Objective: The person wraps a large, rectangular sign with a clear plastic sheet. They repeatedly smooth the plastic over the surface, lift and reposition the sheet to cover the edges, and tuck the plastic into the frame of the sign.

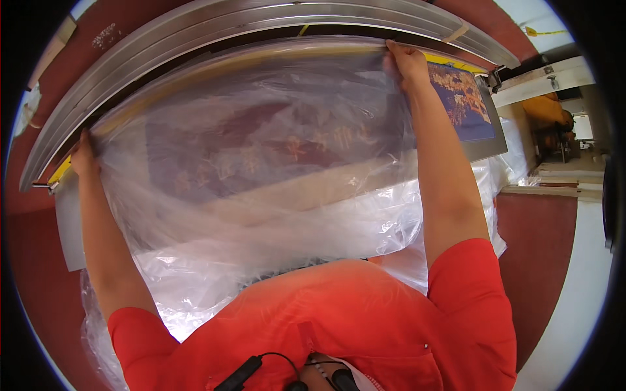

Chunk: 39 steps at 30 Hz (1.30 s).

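Observation:
A clear plastic sheet [261, 91], wrinkled and see-through, is stretched between my two hands, its far edge along a long metal bar. My left hand [83, 156] pinches the sheet's far left corner. My right hand [411, 64] grips the far right corner, fingers closed, with the forearm reaching straight up. Beneath the film a dark panel with a maroon patch and pale lettering shows blurred. To the right of my right forearm, a printed picture [462, 101] in blue and orange lies uncovered. What my fingertips press against is partly hidden.
A curved-looking metal rail [287, 14] spans the far side, with a yellow strip [456, 63] below it at the right. More loose plastic film [189, 277] bunches near my body. On the right stands a white frame [548, 81], with a reddish floor [535, 241] below.

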{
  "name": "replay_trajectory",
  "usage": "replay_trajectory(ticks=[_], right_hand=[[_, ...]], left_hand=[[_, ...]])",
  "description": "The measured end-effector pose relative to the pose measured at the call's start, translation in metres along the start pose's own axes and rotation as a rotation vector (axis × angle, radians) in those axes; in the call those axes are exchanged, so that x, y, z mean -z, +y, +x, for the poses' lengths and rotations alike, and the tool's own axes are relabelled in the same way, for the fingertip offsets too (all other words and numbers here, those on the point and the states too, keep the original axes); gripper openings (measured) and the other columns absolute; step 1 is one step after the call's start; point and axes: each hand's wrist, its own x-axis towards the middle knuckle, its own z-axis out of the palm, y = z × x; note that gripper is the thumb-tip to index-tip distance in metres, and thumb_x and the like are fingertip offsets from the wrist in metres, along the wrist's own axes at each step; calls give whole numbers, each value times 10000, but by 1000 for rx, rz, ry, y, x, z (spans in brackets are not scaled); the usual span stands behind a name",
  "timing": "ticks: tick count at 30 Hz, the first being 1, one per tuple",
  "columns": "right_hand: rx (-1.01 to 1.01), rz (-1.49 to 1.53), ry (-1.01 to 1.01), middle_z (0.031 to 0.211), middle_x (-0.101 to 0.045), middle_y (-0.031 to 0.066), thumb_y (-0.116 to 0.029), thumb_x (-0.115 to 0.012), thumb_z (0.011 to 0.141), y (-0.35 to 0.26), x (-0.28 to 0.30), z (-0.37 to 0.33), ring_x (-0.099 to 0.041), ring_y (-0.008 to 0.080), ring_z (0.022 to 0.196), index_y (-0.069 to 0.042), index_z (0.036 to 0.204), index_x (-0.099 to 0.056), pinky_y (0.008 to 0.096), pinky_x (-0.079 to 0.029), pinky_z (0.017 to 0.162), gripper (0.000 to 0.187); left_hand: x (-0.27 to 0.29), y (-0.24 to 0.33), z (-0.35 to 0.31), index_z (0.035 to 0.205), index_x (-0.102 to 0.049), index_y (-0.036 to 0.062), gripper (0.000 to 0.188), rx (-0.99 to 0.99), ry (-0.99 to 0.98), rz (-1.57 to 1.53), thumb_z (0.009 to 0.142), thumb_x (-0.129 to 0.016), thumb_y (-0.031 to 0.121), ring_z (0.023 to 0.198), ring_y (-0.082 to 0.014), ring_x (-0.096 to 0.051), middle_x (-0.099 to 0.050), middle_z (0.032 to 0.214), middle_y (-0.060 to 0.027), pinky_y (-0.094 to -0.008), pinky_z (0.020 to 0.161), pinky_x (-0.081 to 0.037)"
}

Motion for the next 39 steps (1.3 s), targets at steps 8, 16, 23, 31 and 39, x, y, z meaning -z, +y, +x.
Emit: replay_trajectory(ticks=[8, 16, 23, 31, 39], right_hand=[[28, 136, -52, 719, -533, 127, -146, -367, 786, -3, -8, -2, -547, 202, 599, 8, 779, -466, 279, -477, 510, 184], [6, 113, -10, 740, -532, 146, -150, -347, 779, -5, -3, -5, -557, 224, 616, 16, 781, -431, 294, -492, 556, 186], [-88, 85, -118, 773, -567, 154, -232, -458, 779, -30, -13, -31, -579, 216, 640, 42, 830, -460, 275, -486, 543, 278], [74, -112, -567, 655, -555, 35, -203, -526, 786, -35, -53, -111, -530, 84, 543, -14, 828, -538, 200, -445, 467, 194], [-25, -339, -1171, 627, -534, 23, -170, -496, 801, -30, -106, -287, -511, 83, 511, -27, 822, -523, 206, -434, 508, 147]], left_hand=[[25, -96, 98, 834, -577, -50, 396, -264, 44, 473, 743, -433, 307, 802, -276, -562, -580, 853, -196, -358, 697, -424], [18, -9, 25, 839, -579, -57, 451, 117, -8, 305, 750, -317, 299, 789, -271, -560, -584, 865, -175, -361, 706, -417], [42, 14, 2, 971, -530, 22, 335, 287, -426, -508, 808, -479, 310, 740, -151, -549, -566, 868, -32, -253, 628, -434], [194, 43, -156, 750, -537, 42, 284, -31, -173, 112, 826, -457, 304, 531, -27, -257, -334, 592, 79, -188, 441, -205], [359, -167, -356, 770, -557, 33, 216, -639, -508, 1337, 780, -470, 230, 709, -324, -521, -553, 736, -179, -361, 639, -424]])
